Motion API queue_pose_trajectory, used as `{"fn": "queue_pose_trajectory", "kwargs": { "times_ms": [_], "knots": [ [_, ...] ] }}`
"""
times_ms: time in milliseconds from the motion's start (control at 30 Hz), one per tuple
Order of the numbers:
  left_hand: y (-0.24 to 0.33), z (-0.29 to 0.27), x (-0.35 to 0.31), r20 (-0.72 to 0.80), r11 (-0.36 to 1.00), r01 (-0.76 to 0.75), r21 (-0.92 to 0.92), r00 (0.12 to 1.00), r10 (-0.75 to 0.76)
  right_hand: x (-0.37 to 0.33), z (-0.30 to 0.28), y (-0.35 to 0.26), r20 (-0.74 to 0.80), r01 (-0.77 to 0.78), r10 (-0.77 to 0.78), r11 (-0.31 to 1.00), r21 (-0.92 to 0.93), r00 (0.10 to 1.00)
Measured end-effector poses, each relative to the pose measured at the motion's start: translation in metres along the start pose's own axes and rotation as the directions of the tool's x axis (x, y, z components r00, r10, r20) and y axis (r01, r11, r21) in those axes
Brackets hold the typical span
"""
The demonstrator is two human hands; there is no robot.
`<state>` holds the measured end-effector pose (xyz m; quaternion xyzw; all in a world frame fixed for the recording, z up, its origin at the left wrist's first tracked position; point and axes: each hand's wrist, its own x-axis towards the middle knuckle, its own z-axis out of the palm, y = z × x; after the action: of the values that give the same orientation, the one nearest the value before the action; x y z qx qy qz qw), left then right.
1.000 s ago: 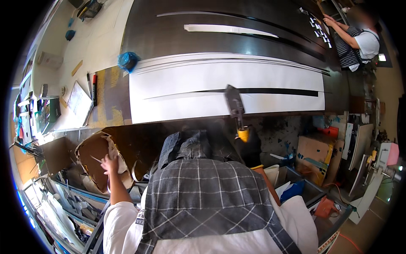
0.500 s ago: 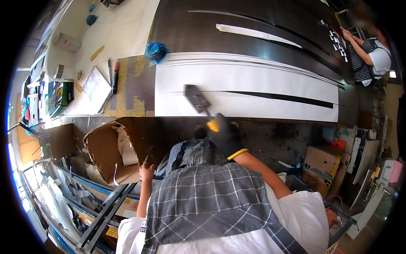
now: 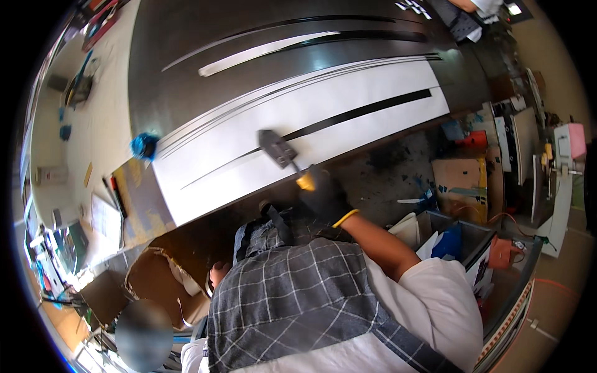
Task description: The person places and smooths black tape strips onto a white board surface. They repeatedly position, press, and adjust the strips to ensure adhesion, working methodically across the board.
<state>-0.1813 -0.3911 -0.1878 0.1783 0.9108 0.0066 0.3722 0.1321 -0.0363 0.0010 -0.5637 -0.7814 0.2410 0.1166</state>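
My right hand [image 3: 326,196], in a black glove with yellow trim, is closed around a hand tool with a dark, flat, pointed plate [image 3: 277,149] and a thin neck. The tool is over a long white sheet [image 3: 217,180] on the dark table, by the left part of a narrow black strip [image 3: 360,113]. Whether the plate touches the sheet I cannot tell. My bare left hand [image 3: 219,273] is low beside my body, near an open cardboard box [image 3: 155,280]. My apron partly hides it, and its fingers are blurred.
Long black strips and a white strip [image 3: 261,55] lie farther back on the table. A blue plastic-wrapped object [image 3: 145,147] stands at the sheet's left corner. Red and dark markers [image 3: 117,193] lie at the left. Another person [image 3: 463,22] is at the far right.
The view has turned, so the table now slants up to the right. My left hand has drawn closer to my body. The tool remains in my right hand, now nearer the black strip.
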Motion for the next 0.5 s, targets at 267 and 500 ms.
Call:
{"fn": "queue_pose_trajectory", "kwargs": {
  "times_ms": [267, 500],
  "knots": [
    [0.079, -0.037, 0.049, 0.116, 0.945, -0.270, 0.185, 0.961, 0.252, 0.013, -0.141, 0.109, -0.210, -0.362, 0.417, 0.896, 0.257, 0.884],
    [0.203, 0.019, 0.008, 0.219, 0.838, -0.485, 0.252, 0.872, 0.438, 0.049, -0.249, 0.275, -0.225, -0.544, 0.625, 0.770, 0.332, 0.747]
  ]
}}
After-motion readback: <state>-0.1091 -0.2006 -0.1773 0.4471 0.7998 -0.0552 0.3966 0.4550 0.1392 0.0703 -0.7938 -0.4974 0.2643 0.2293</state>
